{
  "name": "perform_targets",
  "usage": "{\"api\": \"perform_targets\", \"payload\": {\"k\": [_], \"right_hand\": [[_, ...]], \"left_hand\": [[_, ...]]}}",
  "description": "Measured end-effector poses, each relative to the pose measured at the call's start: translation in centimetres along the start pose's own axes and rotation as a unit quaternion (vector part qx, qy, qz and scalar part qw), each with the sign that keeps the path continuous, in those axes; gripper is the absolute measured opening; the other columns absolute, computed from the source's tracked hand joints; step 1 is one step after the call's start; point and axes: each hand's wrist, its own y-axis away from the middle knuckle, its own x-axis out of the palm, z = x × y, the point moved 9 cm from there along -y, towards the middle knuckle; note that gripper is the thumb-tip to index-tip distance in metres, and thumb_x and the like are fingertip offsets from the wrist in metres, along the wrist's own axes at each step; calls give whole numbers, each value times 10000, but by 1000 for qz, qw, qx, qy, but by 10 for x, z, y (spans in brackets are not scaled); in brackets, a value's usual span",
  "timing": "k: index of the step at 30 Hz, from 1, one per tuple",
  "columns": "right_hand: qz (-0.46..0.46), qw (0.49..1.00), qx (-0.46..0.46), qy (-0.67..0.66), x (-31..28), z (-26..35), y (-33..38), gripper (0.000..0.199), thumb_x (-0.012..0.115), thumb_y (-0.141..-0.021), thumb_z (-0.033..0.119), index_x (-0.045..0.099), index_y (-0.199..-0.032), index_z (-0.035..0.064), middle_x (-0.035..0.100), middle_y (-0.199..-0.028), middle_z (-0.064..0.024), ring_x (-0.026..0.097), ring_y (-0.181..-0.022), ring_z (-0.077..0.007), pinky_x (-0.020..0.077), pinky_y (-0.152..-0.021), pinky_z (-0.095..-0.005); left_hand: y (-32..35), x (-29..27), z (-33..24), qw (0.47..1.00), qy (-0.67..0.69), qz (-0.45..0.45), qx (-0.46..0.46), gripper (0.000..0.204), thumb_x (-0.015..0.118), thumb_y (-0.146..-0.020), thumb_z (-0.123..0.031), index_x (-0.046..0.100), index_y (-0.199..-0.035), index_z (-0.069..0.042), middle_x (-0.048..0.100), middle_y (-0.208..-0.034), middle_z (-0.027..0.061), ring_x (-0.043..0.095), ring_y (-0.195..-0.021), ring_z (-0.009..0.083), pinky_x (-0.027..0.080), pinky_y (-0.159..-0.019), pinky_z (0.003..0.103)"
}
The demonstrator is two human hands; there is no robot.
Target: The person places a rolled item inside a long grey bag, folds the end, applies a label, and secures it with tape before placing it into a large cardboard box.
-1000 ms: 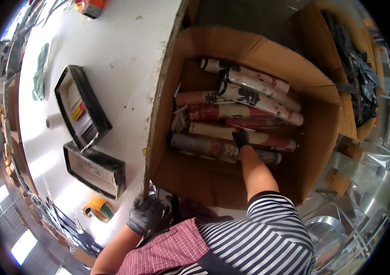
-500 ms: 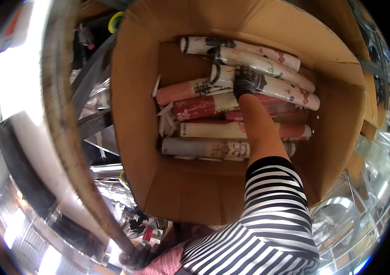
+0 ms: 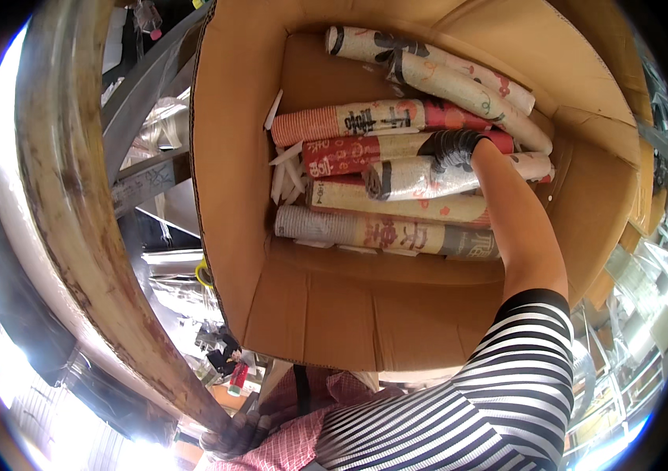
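Observation:
My right hand (image 3: 457, 147), in a dark glove, is closed around a pale printed roll (image 3: 416, 179) wrapped in clear plastic. That roll lies across a red and cream roll (image 3: 342, 155) and a cream roll (image 3: 342, 196) inside a large cardboard box (image 3: 310, 310). Two more pale wrapped rolls (image 3: 365, 45) rest at the far side. A pink ridged roll (image 3: 302, 125) and a grey one (image 3: 310, 224) lie lengthwise too. At the lower left, my left hand (image 3: 236, 436), also gloved, has its fingers bent over the end of a wooden pole (image 3: 75, 180).
White loose strips (image 3: 290, 173) lie by the box's left wall. Outside it on the left runs a grey metal frame (image 3: 145, 94), with a yellow ring (image 3: 203, 273) lower down. Metal wire racking (image 3: 616, 377) and clear plastic stand beyond the right side.
My right hand has brought the held roll nearer to me, off the far rolls and over the middle ones. My left hand stays at the pole. The view has shifted slightly.

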Motion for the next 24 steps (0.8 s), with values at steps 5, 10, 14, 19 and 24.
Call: {"api": "perform_targets", "payload": {"k": [5,10,14,19,24], "right_hand": [[141,985,-69,-78,44,47,-7,641,838,-647,190,640,-1251,107,679,-1126,-123,621,-1033,-272,479,-909,-409],[158,968,-92,-170,52,59,-24,572,818,-712,254,657,-1243,116,682,-1159,-125,608,-1066,-245,462,-932,-393],[-106,985,-88,104,29,28,-63,517,720,-808,345,630,-1234,66,650,-1208,-166,582,-1148,-316,439,-989,-405],[-286,953,81,60,24,65,-45,844,719,-772,500,391,-1453,125,423,-1480,-164,370,-1380,-344,328,-1095,-485],[-221,955,50,193,118,56,-62,845,731,-760,377,336,-1484,195,344,-1526,-120,302,-1419,-315,218,-1145,-553]], "left_hand": [[-5,-1,3,1000,14,8,-5,211,695,-803,-363,710,-1006,-307,687,-931,-126,614,-1009,109,328,-1031,471],[-5,-4,1,1000,21,18,-9,216,694,-801,-360,710,-1009,-302,688,-934,-123,614,-1010,111,332,-1022,469],[-5,6,9,999,32,7,9,220,694,-799,-358,709,-1011,-299,689,-936,-119,614,-1010,112,335,-1014,468],[-1,-2,4,999,25,24,-8,225,694,-796,-354,708,-1013,-295,690,-939,-115,614,-1011,114,339,-1005,465],[-7,2,10,999,33,22,-3,230,693,-794,-351,708,-1016,-290,691,-941,-111,614,-1012,115,343,-995,463]]}}
